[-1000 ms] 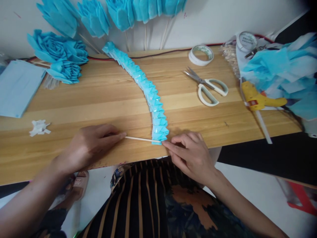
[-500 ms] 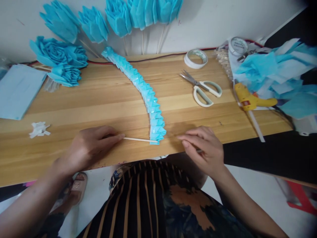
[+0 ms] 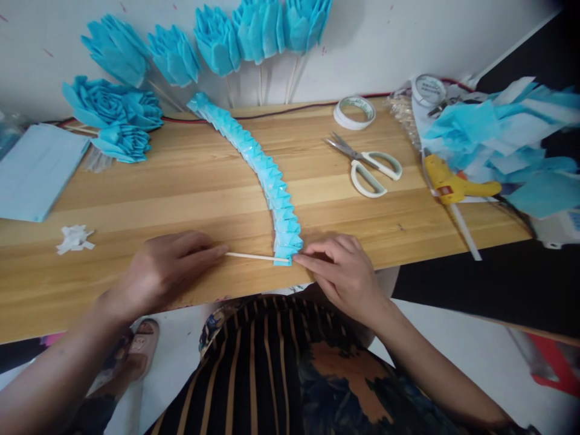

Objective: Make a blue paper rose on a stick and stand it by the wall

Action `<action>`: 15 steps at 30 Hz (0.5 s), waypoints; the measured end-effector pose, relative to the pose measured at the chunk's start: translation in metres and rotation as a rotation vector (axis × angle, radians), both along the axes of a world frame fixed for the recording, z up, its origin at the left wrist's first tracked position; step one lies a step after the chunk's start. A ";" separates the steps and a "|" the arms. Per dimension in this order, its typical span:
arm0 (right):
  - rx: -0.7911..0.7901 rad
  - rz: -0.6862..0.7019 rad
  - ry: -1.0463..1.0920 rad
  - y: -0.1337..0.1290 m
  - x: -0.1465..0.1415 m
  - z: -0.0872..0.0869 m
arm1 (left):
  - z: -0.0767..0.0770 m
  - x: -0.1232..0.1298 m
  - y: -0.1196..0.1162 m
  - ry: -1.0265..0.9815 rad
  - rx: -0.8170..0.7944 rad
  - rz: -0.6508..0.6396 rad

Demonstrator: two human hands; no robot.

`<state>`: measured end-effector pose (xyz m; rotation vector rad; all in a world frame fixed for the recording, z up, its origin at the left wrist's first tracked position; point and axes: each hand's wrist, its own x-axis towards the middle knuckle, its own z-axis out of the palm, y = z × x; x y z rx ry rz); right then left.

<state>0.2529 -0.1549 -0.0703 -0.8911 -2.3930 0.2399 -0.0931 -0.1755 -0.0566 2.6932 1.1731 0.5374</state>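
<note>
Pinched in my left hand (image 3: 174,269) is a thin white stick (image 3: 249,256). Its right end lies across the near end of a long curved strip of pleated light-blue material (image 3: 272,181). The strip runs from the front of the wooden table back towards the wall. My right hand (image 3: 342,272) is at the strip's near right corner, its fingertips closed at the edge beside the stick's tip. How firmly they grip the edge is hard to see.
White-handled scissors (image 3: 369,169) and a tape roll (image 3: 354,113) lie right of the strip. A yellow glue gun (image 3: 457,181) rests by blue scraps (image 3: 489,127). Blue flowers (image 3: 217,42) on sticks lean on the wall. Folded blue sheets (image 3: 40,169) and white scraps (image 3: 75,238) lie left.
My right hand has moved left, from apart to touching the strip's near end. My left hand and the stick have stayed in place. The view has shifted slightly.
</note>
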 end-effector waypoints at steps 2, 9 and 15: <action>-0.009 0.000 0.026 0.000 0.001 -0.001 | 0.000 0.001 0.001 -0.006 -0.028 0.008; -0.140 -0.068 0.244 0.001 0.006 0.001 | 0.006 0.002 0.004 -0.002 -0.098 -0.033; -0.130 -0.159 0.288 0.002 0.015 -0.002 | 0.017 0.014 0.015 0.029 -0.156 -0.034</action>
